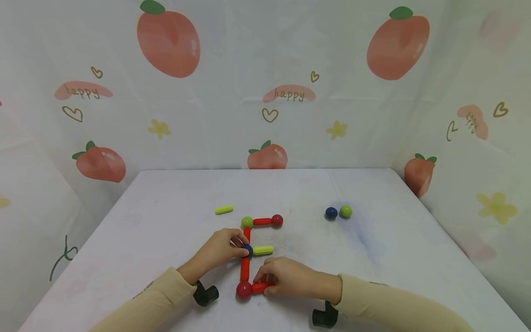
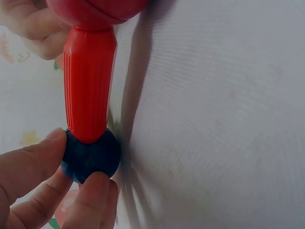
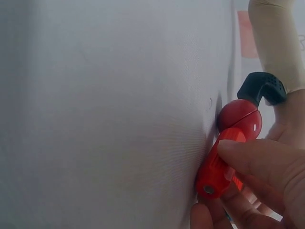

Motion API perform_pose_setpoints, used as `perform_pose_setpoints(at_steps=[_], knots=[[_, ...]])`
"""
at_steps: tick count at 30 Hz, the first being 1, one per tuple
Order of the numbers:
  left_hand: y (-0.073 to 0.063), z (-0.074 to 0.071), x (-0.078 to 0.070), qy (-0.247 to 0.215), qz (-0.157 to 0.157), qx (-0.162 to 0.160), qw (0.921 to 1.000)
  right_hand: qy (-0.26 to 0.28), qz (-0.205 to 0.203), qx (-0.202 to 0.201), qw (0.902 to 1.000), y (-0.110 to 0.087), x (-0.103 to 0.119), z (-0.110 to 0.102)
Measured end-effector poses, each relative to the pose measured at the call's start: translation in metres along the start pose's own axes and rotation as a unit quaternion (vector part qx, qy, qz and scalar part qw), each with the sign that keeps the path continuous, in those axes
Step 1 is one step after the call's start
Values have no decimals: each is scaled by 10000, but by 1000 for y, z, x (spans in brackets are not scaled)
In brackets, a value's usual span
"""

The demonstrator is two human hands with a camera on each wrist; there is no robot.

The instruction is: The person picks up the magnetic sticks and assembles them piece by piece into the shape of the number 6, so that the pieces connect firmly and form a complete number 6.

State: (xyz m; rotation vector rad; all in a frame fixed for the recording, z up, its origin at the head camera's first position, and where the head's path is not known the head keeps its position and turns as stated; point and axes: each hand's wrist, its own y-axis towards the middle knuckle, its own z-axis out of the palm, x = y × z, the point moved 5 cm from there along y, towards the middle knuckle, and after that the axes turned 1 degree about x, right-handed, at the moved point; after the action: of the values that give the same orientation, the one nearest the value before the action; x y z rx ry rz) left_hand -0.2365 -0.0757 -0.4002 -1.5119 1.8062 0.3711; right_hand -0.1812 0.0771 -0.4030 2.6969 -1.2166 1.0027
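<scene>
The left hand [image 1: 221,246] pinched a glossy dark-blue ball [image 2: 93,157]; on the white table [image 1: 178,198], the right hand [image 1: 292,279] gripped a ridged red plastic rod [image 1: 259,288] against the nearest glossy red ball [image 1: 244,290]. Rod-fitting appeared in hand; the next move seemingly called for square seating.

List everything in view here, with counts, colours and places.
E-shape balls: four; two red, one green, one blue; mid-table
E-shape rods: five; four red, one yellow-green; mid-table
Loose balls: two; blue and green; rear right
Loose rod: one, yellow-green, rear, left of centre
Table: one, white, beneath
Backdrop: one, white with peach print, around table
Wrist cameras: two, black, at wrists
Sleeves: two, beige, on forearms
Left hand: one, pinching the E-shape's blue ball
Right hand: one, gripping the nearest red rod
</scene>
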Motion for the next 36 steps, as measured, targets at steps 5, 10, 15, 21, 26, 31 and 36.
perform_pose_setpoints(at_steps=[5, 10, 15, 21, 26, 31, 36], knots=[[0, 0, 0, -15, 8, -20, 10000, -34, -38, -28, 10000, -1, 0, -1], [0, 0, 0, -29, 1, -9, 10000, -57, -51, -50, 10000, -1, 1, -1], [-1, 0, 0, -38, 28, -27, 10000, -26, -11, -32, 10000, -1, 1, 0], [-1, -1, -1, -31, 32, -14, 10000, 7, -12, -24, 10000, 0, 0, 0], [-2, -1, -2, -53, 8, -12, 10000, 62, 1, -12, 10000, 0, 0, 0], [-1, -1, -1, -77, -14, -22, 10000, 299, 140, -52, 9994, -3, -3, -2], [0, -1, 0, -98, 61, -13, 9999, 527, 82, -485, 9974, -12, -12, -23]])
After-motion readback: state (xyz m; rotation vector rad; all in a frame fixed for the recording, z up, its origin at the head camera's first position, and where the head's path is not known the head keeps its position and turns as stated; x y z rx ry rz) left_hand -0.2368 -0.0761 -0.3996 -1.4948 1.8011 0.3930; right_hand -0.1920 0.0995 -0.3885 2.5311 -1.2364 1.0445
